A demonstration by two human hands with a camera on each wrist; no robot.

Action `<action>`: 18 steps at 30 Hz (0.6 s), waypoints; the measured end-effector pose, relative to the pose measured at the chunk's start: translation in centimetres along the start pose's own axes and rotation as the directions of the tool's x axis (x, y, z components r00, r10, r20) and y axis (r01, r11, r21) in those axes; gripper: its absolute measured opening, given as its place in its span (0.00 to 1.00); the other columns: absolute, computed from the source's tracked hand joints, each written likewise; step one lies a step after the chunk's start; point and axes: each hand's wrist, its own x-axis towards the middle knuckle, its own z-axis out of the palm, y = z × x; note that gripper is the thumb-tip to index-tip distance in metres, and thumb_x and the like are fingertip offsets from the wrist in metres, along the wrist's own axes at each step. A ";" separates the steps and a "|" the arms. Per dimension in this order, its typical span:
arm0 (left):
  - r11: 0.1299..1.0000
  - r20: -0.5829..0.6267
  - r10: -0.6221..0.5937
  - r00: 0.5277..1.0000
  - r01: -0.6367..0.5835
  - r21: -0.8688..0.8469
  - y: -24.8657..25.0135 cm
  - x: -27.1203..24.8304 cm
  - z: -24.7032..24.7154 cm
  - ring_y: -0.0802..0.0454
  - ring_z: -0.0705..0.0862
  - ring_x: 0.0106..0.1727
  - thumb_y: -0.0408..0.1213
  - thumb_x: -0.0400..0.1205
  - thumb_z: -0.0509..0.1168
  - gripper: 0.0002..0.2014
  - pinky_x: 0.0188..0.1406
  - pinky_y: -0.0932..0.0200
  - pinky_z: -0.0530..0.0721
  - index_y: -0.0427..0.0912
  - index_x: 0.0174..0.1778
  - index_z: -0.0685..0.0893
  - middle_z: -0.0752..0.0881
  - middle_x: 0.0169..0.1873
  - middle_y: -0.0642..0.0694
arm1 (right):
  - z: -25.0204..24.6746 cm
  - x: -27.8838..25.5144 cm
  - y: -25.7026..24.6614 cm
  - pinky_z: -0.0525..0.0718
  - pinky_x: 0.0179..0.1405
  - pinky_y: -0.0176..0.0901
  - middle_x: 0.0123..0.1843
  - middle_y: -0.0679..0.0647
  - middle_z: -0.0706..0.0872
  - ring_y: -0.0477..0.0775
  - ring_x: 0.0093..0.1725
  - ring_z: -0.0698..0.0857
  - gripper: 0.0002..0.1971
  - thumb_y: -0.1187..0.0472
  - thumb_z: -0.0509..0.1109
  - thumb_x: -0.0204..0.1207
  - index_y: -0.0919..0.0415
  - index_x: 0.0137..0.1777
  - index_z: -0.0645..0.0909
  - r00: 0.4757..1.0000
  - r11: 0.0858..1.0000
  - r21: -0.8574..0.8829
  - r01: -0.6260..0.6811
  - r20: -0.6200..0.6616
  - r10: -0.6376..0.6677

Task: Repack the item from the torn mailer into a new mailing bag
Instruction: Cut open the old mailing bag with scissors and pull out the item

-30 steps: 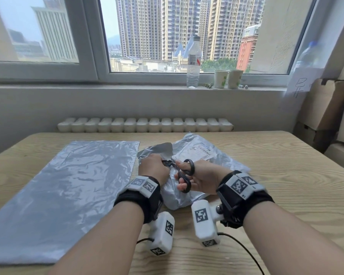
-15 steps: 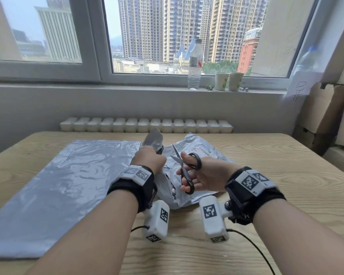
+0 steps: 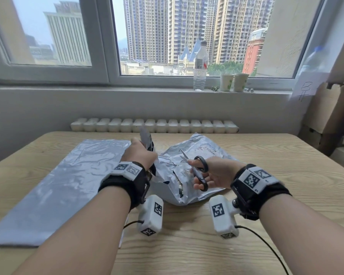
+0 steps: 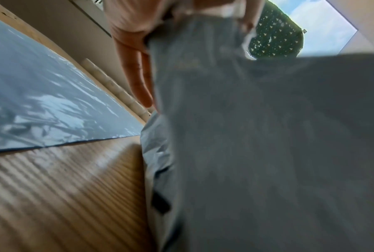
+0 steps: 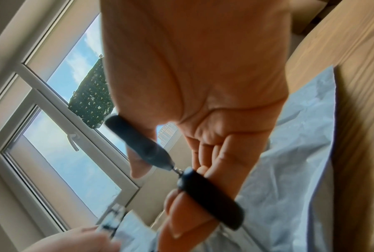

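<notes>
The torn mailer (image 3: pixel 207 149), crumpled silver-grey plastic with a white label, lies mid-table. My left hand (image 3: pixel 141 152) grips a cut flap (image 3: pixel 145 136) of it and holds that flap raised. Close up, the same grey plastic (image 4: pixel 268 136) fills the left wrist view, and my fingers (image 4: pixel 136 68) curl around its edge. My right hand (image 3: pixel 207 175) holds black-handled scissors (image 3: pixel 200 171) just above the mailer, blades parted and pointing at the flap. Thumb and fingers sit in the handle loops (image 5: pixel 211 192). The new mailing bag (image 3: pixel 68 175) lies flat to the left. A dark slit hides the contents.
The wooden table (image 3: pixel 266 195) stretches right and toward me. On the window sill stand a water bottle (image 3: pixel 200 66) and two paper cups (image 3: pixel 234 82). Cardboard boxes (image 3: pixel 330 116) stand at the right. A white ribbed strip (image 3: pixel 153 125) runs behind the table's far edge.
The scissors have come out of the mailer and moved right with blades parted. My left hand has lifted the cut flap up and away from me.
</notes>
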 end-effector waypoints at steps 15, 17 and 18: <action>0.951 -0.056 -0.101 0.993 0.113 0.287 -2.9 -0.7 -2.1 0.37 0.62 0.76 0.36 0.77 0.68 0.40 0.72 0.42 0.70 0.47 0.82 0.53 0.57 0.76 0.36 | 0.8 -0.4 0.0 0.86 0.23 0.38 0.38 0.64 0.84 0.56 0.27 0.88 0.25 0.50 0.72 0.77 0.71 0.63 0.74 0.996 0.998 -0.057 -0.021 -0.088 0.015; 0.945 -0.062 -0.083 0.995 0.099 0.311 -2.6 -0.8 -2.0 0.37 0.59 0.78 0.34 0.76 0.66 0.33 0.76 0.42 0.65 0.45 0.77 0.63 0.57 0.77 0.36 | 0.8 -0.4 -0.1 0.87 0.24 0.39 0.38 0.64 0.84 0.56 0.27 0.88 0.24 0.50 0.72 0.77 0.71 0.61 0.75 0.996 0.998 -0.056 -0.026 -0.087 0.021; 0.942 -0.073 -0.054 0.996 0.075 0.326 -2.4 -0.9 -2.0 0.38 0.58 0.79 0.33 0.76 0.65 0.31 0.77 0.43 0.63 0.45 0.75 0.66 0.58 0.77 0.36 | 0.8 -0.5 -0.1 0.87 0.24 0.39 0.38 0.64 0.84 0.56 0.27 0.88 0.23 0.50 0.72 0.77 0.70 0.60 0.75 0.996 0.998 -0.053 -0.027 -0.088 0.022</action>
